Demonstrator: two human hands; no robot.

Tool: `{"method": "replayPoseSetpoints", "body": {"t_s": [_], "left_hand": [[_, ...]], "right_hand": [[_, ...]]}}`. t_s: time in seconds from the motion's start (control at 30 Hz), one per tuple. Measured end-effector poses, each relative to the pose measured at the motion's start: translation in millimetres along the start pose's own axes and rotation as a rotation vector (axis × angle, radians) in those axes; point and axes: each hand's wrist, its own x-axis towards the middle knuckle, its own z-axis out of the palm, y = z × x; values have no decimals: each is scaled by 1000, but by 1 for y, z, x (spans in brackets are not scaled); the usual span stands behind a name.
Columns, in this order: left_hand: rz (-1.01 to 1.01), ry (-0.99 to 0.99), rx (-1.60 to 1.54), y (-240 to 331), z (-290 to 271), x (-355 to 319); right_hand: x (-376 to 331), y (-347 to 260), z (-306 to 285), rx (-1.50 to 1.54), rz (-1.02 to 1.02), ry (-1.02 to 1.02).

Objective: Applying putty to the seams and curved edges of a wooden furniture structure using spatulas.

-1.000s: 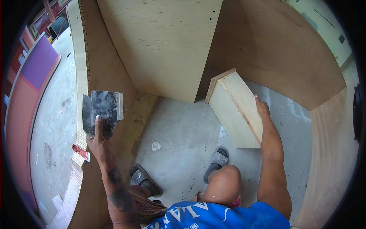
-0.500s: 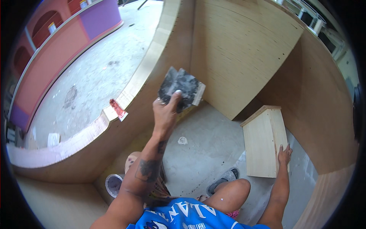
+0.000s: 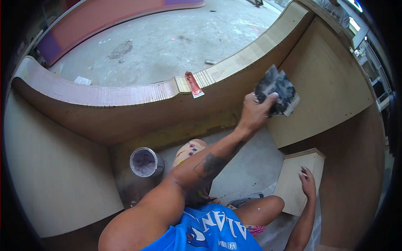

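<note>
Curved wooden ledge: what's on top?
A red-and-white tube lies crosswise on the curved wooden ledge, which shows pale wood either side. The strip directly beneath the tube is covered and can't be seen.

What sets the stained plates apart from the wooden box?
The stained plates are held up in the left hand; the wooden box rests on the floor, with the right hand over it. The plates are thin and smeared dark, the box bulky and pale. Both show angular corners.
</note>
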Motion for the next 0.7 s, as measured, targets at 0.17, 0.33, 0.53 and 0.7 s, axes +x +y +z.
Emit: {"method": "replayPoseSetpoints", "body": {"t_s": [0.17,0.33,0.53,0.7], "left_hand": [[-19,100,89,85,-70,-24],[48,387,78,132,-250,-87],[16,817,15,167,-402,-241],[-22,978,-135,106,-422,-281]], "right_hand": [[24,-124,68,-18,-312,-300],[42,-241,149,-72,-560,-536],[39,-406,277,101,-708,-574],[52,-394,400,178,-474,-475]]}}
